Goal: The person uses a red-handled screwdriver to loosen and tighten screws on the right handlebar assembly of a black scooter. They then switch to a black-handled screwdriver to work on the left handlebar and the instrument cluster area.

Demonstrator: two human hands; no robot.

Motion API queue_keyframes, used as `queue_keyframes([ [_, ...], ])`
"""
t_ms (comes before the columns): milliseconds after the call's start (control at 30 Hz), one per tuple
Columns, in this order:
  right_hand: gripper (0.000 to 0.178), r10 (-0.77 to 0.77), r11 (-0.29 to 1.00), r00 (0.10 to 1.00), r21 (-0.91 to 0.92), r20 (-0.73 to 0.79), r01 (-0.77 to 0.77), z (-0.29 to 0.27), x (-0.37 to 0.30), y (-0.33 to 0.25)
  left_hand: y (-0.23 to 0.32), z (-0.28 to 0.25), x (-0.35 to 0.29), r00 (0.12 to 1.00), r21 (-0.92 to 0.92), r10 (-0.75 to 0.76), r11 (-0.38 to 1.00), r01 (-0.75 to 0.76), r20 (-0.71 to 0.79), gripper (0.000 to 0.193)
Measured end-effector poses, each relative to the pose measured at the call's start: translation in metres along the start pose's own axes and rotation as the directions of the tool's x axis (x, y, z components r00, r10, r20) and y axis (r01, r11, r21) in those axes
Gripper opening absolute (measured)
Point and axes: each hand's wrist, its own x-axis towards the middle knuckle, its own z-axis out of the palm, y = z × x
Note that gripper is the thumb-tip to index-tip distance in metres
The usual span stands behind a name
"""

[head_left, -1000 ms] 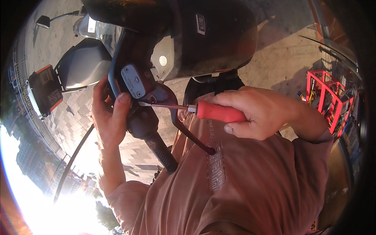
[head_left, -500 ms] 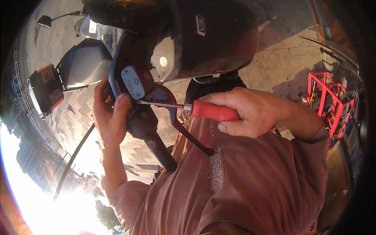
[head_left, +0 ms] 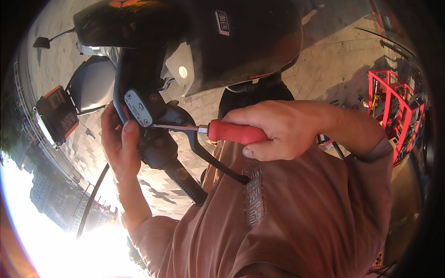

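My right hand (head_left: 292,129) is closed around the red handle of a screwdriver (head_left: 236,133). Its metal shaft runs left, across the brake lever's base, and the tip meets the lower edge of the brake fluid reservoir (head_left: 137,107), just beside my left thumb. The reservoir has a grey lid with screws at its corners. My left hand (head_left: 121,148) grips the dark handlebar housing (head_left: 119,88) with the thumb in front and the fingers behind, partly hidden. Below sit the black handlebar grip (head_left: 185,183) and the curved brake lever (head_left: 213,161), whose end reaches my shirt.
The scooter's dark front body (head_left: 241,46) fills the top. At the right stands a red tool rack (head_left: 389,92) with tools in it. Another scooter's seat (head_left: 95,81) and a dark box (head_left: 55,113) with orange trim are at the left, on the paving. Strong sunlight glares lower left.
The handlebar, reservoir, both hands and screwdriver appear shifted left in the view, the reservoir also slightly lower. The screwdriver tip stays at the reservoir's edge, and both holds look the same.
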Motion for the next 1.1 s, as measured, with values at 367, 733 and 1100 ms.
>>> queue_keyframes([
  [367,0.050,0.026,0.999,1.000,0.025,0.014,-0.027,0.000,0.002,0.000,0.001,-0.003,0.000,0.999,0.008,-0.046,0.999,0.046,0.019,0.063],
  [733,0.052,-0.088,0.996,0.996,0.004,0.019,0.088,0.000,0.005,0.014,-0.002,-0.002,0.000,0.999,-0.080,-0.019,0.997,0.021,0.026,0.062],
  [1100,0.032,-0.036,0.996,0.998,0.078,0.048,0.032,-0.003,0.002,0.005,-0.002,-0.001,-0.001,0.999,-0.143,-0.047,0.989,0.046,-0.006,0.061],
])
